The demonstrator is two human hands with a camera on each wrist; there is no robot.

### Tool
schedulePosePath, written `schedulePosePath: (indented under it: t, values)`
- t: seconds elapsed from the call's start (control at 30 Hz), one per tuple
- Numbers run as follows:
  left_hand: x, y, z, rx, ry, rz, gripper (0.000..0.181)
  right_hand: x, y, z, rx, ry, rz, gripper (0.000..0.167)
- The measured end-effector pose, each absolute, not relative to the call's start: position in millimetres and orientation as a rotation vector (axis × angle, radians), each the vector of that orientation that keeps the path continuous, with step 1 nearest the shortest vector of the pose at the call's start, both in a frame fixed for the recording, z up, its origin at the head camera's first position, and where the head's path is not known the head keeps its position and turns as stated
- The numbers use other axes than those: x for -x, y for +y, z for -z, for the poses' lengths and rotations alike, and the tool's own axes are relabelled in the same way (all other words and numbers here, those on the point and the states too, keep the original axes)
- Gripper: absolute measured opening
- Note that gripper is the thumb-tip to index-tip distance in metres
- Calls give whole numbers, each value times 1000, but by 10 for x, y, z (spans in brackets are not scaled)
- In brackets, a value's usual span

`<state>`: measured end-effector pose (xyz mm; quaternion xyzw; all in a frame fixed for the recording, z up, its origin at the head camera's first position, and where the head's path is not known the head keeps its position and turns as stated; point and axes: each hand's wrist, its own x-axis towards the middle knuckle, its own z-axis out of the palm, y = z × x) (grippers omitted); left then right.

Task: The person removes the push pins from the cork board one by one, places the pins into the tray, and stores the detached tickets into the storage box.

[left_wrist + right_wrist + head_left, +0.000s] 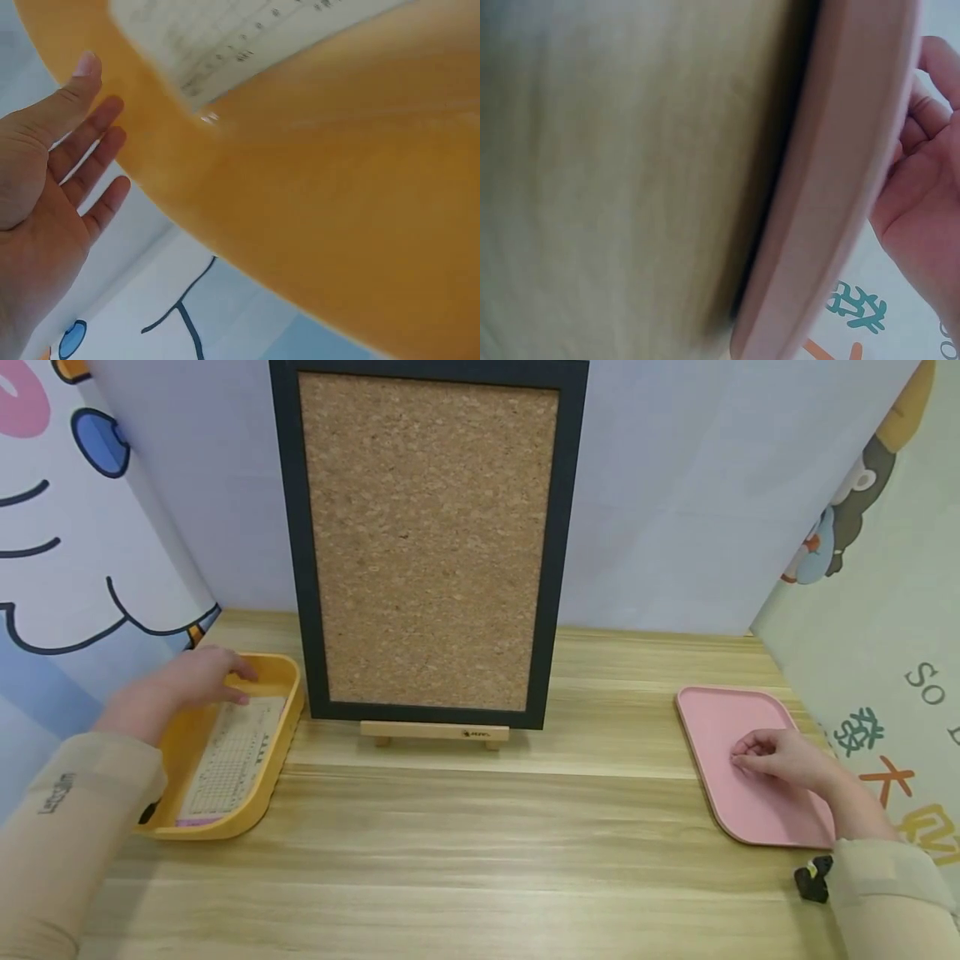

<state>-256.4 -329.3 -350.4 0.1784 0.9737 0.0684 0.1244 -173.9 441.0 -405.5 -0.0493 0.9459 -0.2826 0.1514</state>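
Note:
My left hand (202,675) reaches over the far part of a yellow tray (288,735) on the left, fingers loosely spread and holding nothing. Inside that tray lies a cream paper sheet (240,752) with a printed grid and a purple strip at its near edge. On the right, my right hand (783,760) is low over a pink tray (716,718), its thumb and fingertips close together. Whether something tiny sits between them cannot be made out. The pink tray's rim (840,187) hides those fingertips in the right wrist view.
A cork board (435,543) in a black frame stands upright at the back on a small wooden easel (435,731). A small black figure (813,878) is beside the right sleeve. Wood-grain table (480,843) lies between the trays; printed cloths hang at both sides.

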Motion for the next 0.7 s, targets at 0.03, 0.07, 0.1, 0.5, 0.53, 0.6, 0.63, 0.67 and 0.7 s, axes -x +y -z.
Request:
schedulePosePath:
  t: [0.03, 0.07, 0.1, 0.5, 0.53, 0.6, 0.63, 0.67, 0.7]
  values:
    - [2554, -3275, 3493, -509, 2859, -188, 33, 1742, 4411, 4056, 148, 2716, 810, 25]
    - [2544, -3259, 3478, -491, 2881, -179, 34, 1743, 4410, 4058, 150, 2715, 816, 25]
    - [2532, -3233, 3461, -477, 2906, -171, 34, 1745, 4415, 4059, 155, 2716, 819, 24]
    - [2262, -2865, 3213, -430, 3172, -183, 35, 1706, 4369, 3867, 207, 2870, 737, 19]
    - [2233, -2830, 3194, -422, 3188, -200, 36, 1697, 4346, 3835, 213, 2884, 737, 19]
    - [2172, -2754, 3159, -406, 3224, -231, 36, 1681, 4296, 3768, 233, 2922, 735, 19]
    - [2142, -2720, 3143, -399, 3241, -250, 36, 1674, 4270, 3732, 240, 2939, 729, 19]
    - [2114, -2688, 3128, -396, 3261, -263, 36, 1668, 4240, 3702, 257, 2962, 732, 19]
    - [2085, -2654, 3113, -396, 3281, -280, 35, 1661, 4210, 3671, 272, 2987, 732, 18]
